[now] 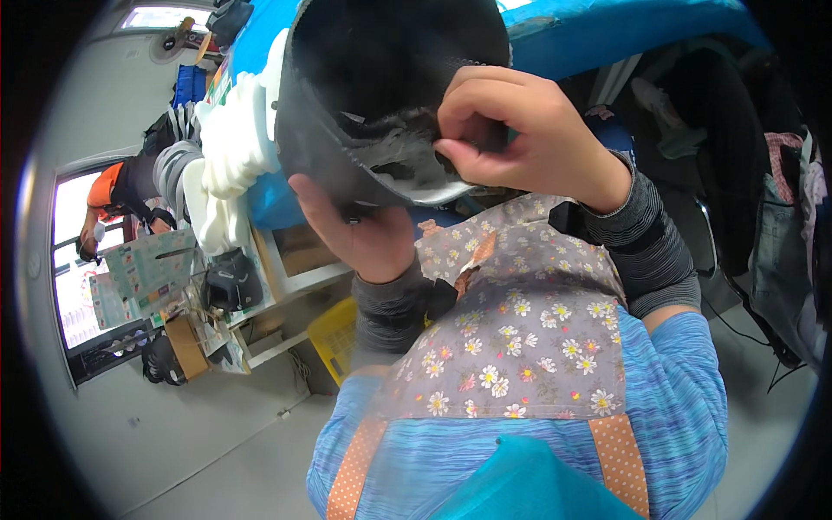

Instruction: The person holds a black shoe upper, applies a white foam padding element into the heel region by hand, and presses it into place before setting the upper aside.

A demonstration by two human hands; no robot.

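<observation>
A large black hollow piece (312, 130), rounded with a stitched edge, is tilted so that its open mouth faces me. Pale whitish material (406, 156) shows inside its lower part. My left hand (368, 238) grips it from below, thumb up against the outer wall; the other fingers are mostly hidden. At the right side of the mouth, my right hand (520, 130) is closed, with thumb and forefinger pinched together near the whitish material. What lies between those fingertips is too dark to make out.
Stacked white curved forms (234, 139) stand left of the piece, beside a blue-covered table (624, 35). A yellow basket (334, 338) sits below the white-framed shelf. Another person in orange and black (130, 186) is at far left. Clothes (780, 208) hang at right.
</observation>
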